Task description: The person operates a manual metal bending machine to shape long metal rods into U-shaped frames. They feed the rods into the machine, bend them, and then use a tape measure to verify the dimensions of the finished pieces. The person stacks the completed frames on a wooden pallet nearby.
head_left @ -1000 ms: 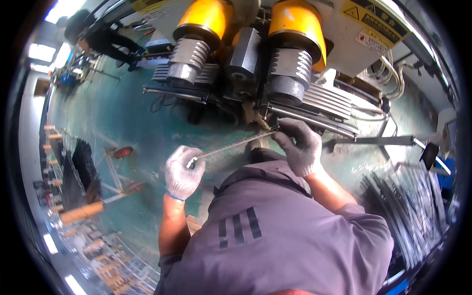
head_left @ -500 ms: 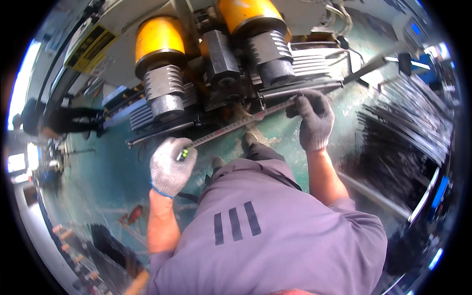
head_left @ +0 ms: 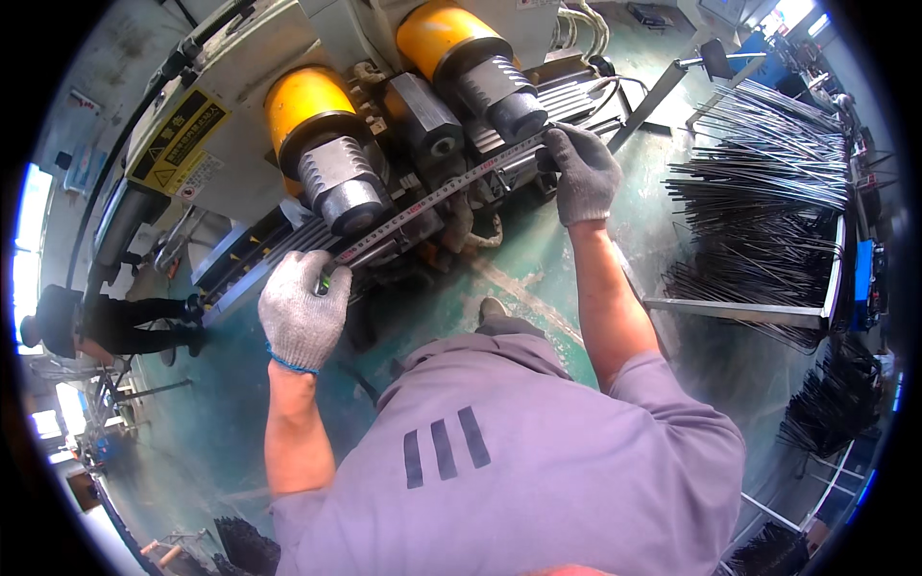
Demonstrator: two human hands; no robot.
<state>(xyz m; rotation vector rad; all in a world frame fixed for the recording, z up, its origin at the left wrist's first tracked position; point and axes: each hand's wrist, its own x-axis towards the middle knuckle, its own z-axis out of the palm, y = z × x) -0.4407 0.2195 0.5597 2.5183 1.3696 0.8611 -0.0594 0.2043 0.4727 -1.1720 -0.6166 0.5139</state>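
Closed around the tape measure's case, my left hand (head_left: 303, 307) wears a light knit glove; only a bit of bright green shows between its fingers. The drawn-out blade of the tape measure (head_left: 442, 196) runs up to the right, stretched straight in front of the machine. At its far end my right hand (head_left: 584, 178), in a greyer glove, pinches the blade between thumb and fingers. Just behind the blade stand two ridged metal cylinders (head_left: 336, 182) under yellow housings (head_left: 309, 106), with a dark metal block (head_left: 421, 108) between them. A metal bar (head_left: 370, 252) lies close along the blade.
A framed rack (head_left: 740, 309) full of thin dark metal rods (head_left: 759, 187) stands on the right. At the far left is another person (head_left: 125, 326) in dark clothes. A yellow and black warning sign (head_left: 181, 139) is on the machine. Another rod pile (head_left: 831, 403) is lower right.
Both hands, with the tape stretched between them, have shifted left and closer to the machine. The view has turned, bringing more of the rod rack into sight.
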